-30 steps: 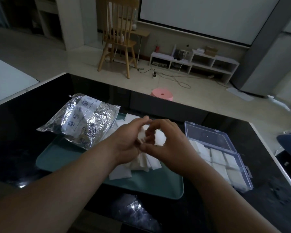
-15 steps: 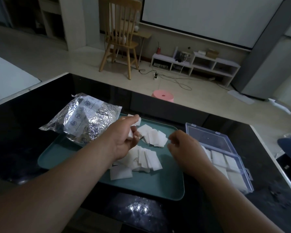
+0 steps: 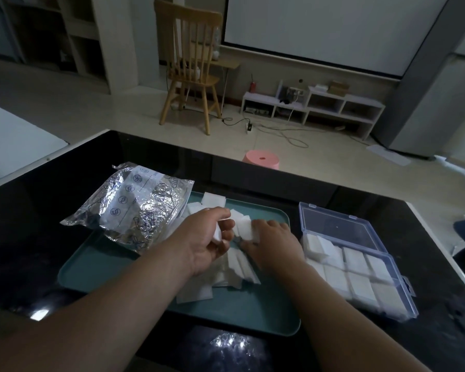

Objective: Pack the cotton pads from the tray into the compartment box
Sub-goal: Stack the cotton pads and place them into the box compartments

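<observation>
because loose pads are easier to box as a bundle, the left hand (image 3: 207, 240) sits palm-up over the tray (image 3: 97, 272), fingers curled round a small stack of cotton pads (image 3: 217, 232), which i judge to be a holding place while more are gathered. the right hand (image 3: 275, 244) lies palm-down just beside it on the loose pile (image 3: 238, 264) in the middle of the tray, fingers bent over a pad; whether they pinch it i cannot tell. the compartment box (image 3: 360, 277) stands open just right of the tray, lid tipped back, so the carry is short. its visible cells look filled with white pads, so the task seems well along, though many pads lie in the tray. a crumpled foil bag (image 3: 134, 210) lies across the tray's far left corner, clear of both hands. all this rests on a glossy black table (image 3: 24, 216). beyond are a pale floor, a wooden chair (image 3: 189, 65), a pink stool (image 3: 261, 159), a low white shelf (image 3: 314, 106) and a large screen (image 3: 320, 30).
</observation>
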